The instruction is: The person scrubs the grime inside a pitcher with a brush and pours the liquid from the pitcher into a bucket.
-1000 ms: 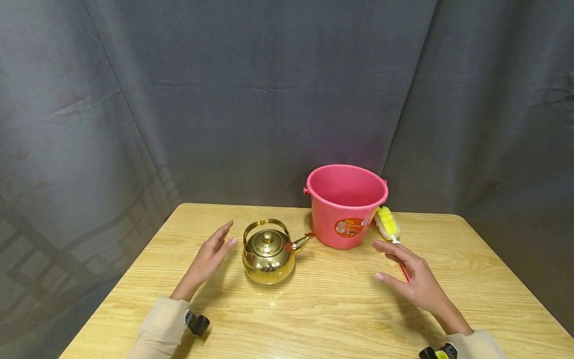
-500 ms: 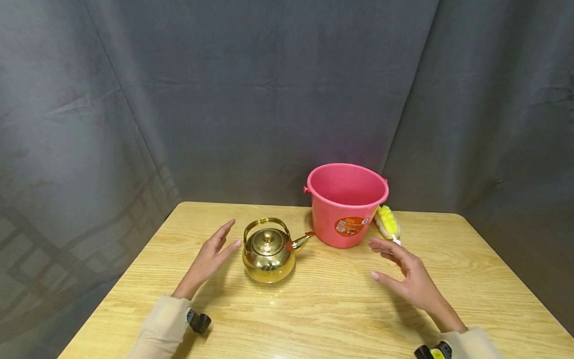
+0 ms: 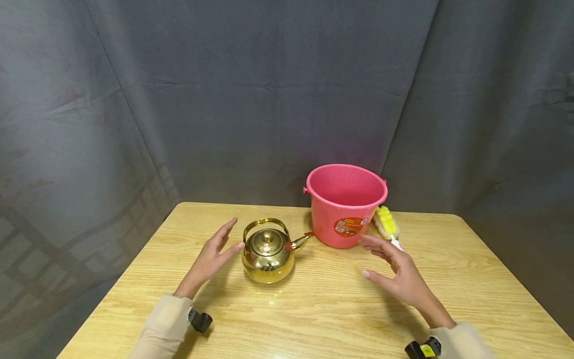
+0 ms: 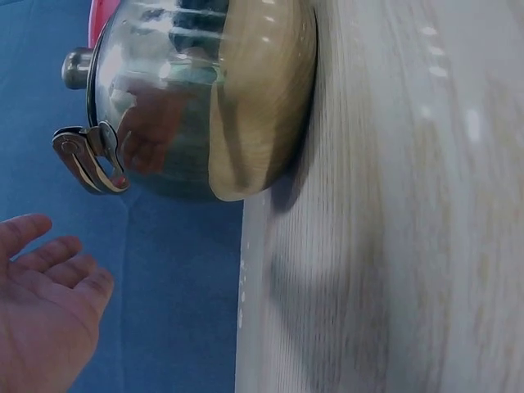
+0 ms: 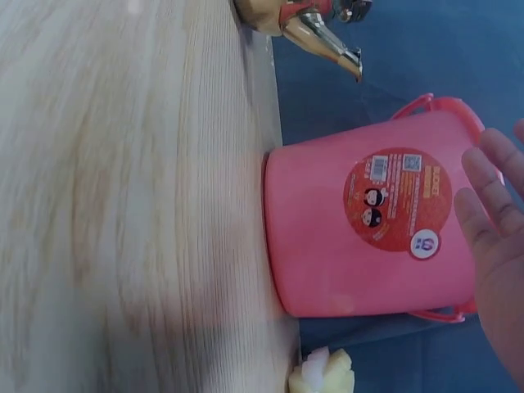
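A shiny gold kettle with a lid and an arched handle stands upright on the table, its spout pointing right. My left hand hovers just left of it, palm inward, fingers straight; in the left wrist view this hand is apart from the kettle. To the right, my right hand is held in the air with loosely bent fingers and nothing in its grasp. Behind it stands a pink bucket with a round label; the right wrist view shows the bucket near the fingers.
A yellow-headed brush lies to the right of the bucket, its handle partly hidden behind my right hand. The wooden table ends against a grey curtain at the back.
My right hand has moved left, closer to the kettle and bucket. The left hand has shifted slightly right, toward the kettle. Kettle, bucket and brush have stayed in place.
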`<action>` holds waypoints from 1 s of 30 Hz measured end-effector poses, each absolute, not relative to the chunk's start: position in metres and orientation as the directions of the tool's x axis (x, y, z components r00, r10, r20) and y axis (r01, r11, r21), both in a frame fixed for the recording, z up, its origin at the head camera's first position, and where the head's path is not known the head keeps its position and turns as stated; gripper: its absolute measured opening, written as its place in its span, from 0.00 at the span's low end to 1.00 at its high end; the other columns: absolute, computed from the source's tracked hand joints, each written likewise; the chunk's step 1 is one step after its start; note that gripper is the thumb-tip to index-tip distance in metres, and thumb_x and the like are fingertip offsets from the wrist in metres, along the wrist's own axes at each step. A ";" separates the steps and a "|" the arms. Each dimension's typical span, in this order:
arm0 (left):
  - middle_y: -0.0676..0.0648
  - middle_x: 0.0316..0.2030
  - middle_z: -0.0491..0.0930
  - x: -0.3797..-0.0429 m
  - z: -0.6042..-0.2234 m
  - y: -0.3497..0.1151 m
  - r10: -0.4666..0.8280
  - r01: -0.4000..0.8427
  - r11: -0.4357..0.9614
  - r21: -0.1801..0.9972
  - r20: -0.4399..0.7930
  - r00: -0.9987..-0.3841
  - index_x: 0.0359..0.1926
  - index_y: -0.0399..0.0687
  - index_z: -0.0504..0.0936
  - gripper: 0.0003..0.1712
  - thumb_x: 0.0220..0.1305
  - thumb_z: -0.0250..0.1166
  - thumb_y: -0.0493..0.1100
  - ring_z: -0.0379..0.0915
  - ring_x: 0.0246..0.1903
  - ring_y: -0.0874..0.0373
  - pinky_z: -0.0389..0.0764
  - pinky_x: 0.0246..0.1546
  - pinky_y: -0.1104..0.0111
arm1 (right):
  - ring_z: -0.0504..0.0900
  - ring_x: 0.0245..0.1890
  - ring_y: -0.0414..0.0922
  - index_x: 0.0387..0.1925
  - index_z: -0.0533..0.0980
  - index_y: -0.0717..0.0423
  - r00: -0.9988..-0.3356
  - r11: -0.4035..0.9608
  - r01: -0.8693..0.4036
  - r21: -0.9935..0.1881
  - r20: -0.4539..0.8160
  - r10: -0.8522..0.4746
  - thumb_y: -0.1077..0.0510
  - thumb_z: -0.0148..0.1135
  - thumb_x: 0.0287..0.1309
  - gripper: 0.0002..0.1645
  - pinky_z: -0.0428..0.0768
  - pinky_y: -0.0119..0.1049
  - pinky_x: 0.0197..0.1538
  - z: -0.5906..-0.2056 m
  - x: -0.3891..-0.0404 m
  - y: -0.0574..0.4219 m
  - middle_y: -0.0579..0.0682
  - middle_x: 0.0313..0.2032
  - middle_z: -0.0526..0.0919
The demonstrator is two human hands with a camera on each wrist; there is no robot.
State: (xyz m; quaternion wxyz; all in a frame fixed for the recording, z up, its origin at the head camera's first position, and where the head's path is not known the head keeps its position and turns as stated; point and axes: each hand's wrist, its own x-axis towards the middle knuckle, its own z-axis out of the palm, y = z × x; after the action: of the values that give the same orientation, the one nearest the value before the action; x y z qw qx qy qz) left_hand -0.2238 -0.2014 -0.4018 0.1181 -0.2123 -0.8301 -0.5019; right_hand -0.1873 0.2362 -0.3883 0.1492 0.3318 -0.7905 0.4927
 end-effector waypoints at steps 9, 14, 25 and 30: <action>0.37 0.72 0.54 -0.223 -0.402 -0.198 0.238 0.500 0.378 0.779 0.440 -0.866 0.74 0.40 0.55 0.39 0.67 0.62 0.41 0.49 0.69 0.39 0.54 0.67 0.55 | 0.72 0.60 0.48 0.66 0.66 0.60 -0.716 0.254 -0.687 -0.681 0.573 -0.400 0.74 0.69 0.49 0.41 0.69 0.32 0.62 -0.390 -0.188 0.226 0.53 0.61 0.73; 0.37 0.72 0.54 -0.223 -0.402 -0.198 0.234 0.521 0.363 0.772 0.466 -0.853 0.73 0.40 0.56 0.38 0.67 0.62 0.40 0.50 0.69 0.40 0.54 0.67 0.58 | 0.72 0.60 0.46 0.65 0.67 0.60 -0.709 0.242 -0.692 -0.680 0.577 -0.406 0.75 0.69 0.48 0.41 0.69 0.32 0.62 -0.391 -0.190 0.221 0.56 0.61 0.73; 0.38 0.72 0.53 -0.224 -0.405 -0.195 0.246 0.502 0.351 0.791 0.440 -0.864 0.73 0.39 0.55 0.39 0.67 0.62 0.40 0.48 0.70 0.41 0.52 0.67 0.59 | 0.71 0.61 0.46 0.64 0.67 0.63 -0.703 0.221 -0.694 -0.685 0.577 -0.416 0.72 0.71 0.49 0.39 0.69 0.34 0.62 -0.394 -0.189 0.212 0.54 0.60 0.73; 0.38 0.72 0.52 -0.223 -0.404 -0.193 0.250 0.496 0.358 0.791 0.430 -0.868 0.74 0.39 0.55 0.40 0.67 0.63 0.41 0.49 0.69 0.40 0.52 0.67 0.58 | 0.71 0.61 0.44 0.64 0.68 0.60 -0.731 0.248 -0.664 -0.706 0.542 -0.415 0.67 0.71 0.52 0.38 0.69 0.32 0.62 -0.394 -0.189 0.209 0.50 0.60 0.74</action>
State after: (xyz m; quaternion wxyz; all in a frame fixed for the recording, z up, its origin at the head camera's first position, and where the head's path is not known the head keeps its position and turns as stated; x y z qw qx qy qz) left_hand -0.2235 -0.1929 -0.4041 0.1186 -0.2284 -0.8156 -0.5183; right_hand -0.1887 0.2089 -0.3939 0.1226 0.3457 -0.7804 0.5065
